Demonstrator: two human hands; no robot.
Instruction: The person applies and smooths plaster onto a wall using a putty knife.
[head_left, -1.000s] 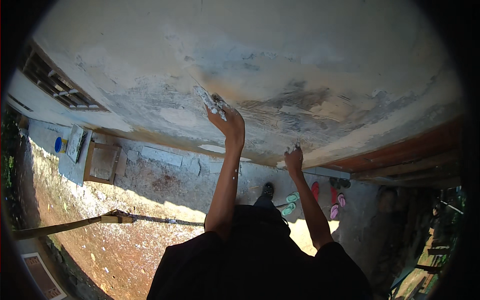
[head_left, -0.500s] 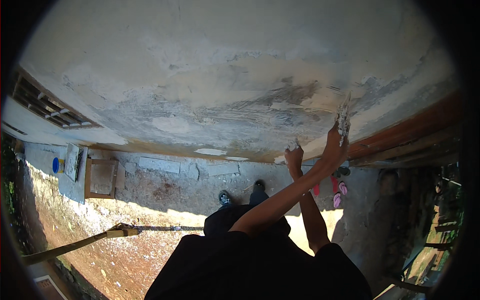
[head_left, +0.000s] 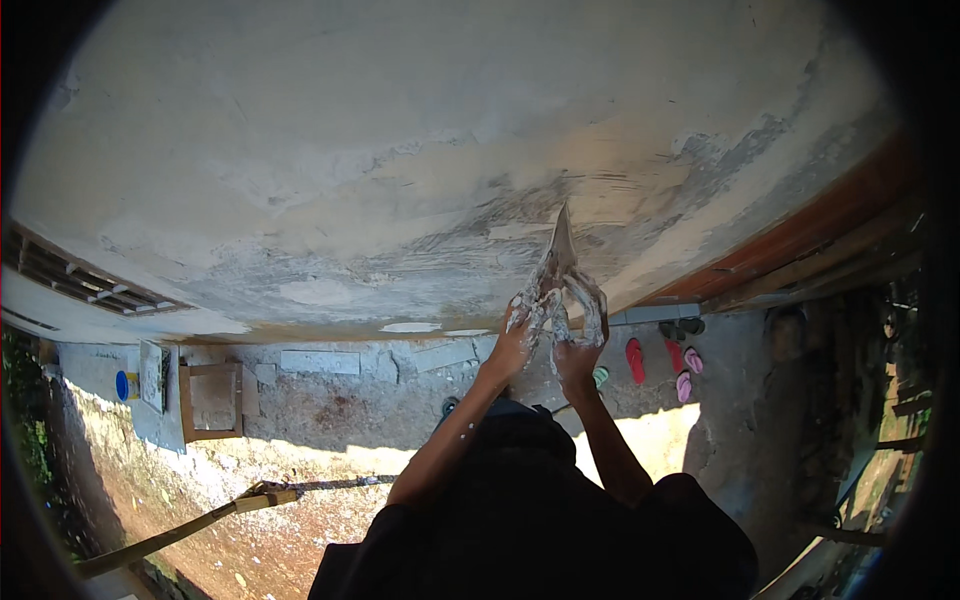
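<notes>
1. wall [head_left: 330, 130]: fills the top, 10 to 2 o'clock. pale coat, patchy; grey scuffs and tan smears mid-wall, behind the hands.
2. ground [head_left: 340, 520]: sunlit reddish dirt around 7 o'clock; shaded grey strip along the wall base.
3. black shirt [head_left: 530, 510]: the wearer's, 6 o'clock; both bare forearms run up from it toward the centre.
4. reddish-brown wood panel [head_left: 790, 265]: 3 o'clock, set along the wall's edge.
5. barred window [head_left: 95, 272]: 9 o'clock, tilted by lens bend.
6. wooden frame [head_left: 212, 400]: boxy, 8 o'clock, on the shaded strip.
7. scraper blade [head_left: 563, 240]: 2 o'clock, just off centre. tapers to a point, tip toward 12, in front of the wall; can't tell if the tip touches it.
8. left hand [head_left: 513, 338]: near centre, smeared with white paste, grasping the scraper by its lower end.
9. right hand [head_left: 578, 348]: just at 3 o'clock of the left, also pasty. fingers bent up beside the blade's base; can't tell if they grip it.
10. sandals [head_left: 635, 360]: red, pink and dark ones, between 3 and 4 o'clock.
11. blue bucket [head_left: 127, 385]: between 8 and 9 o'clock, yellow inside edge.
</notes>
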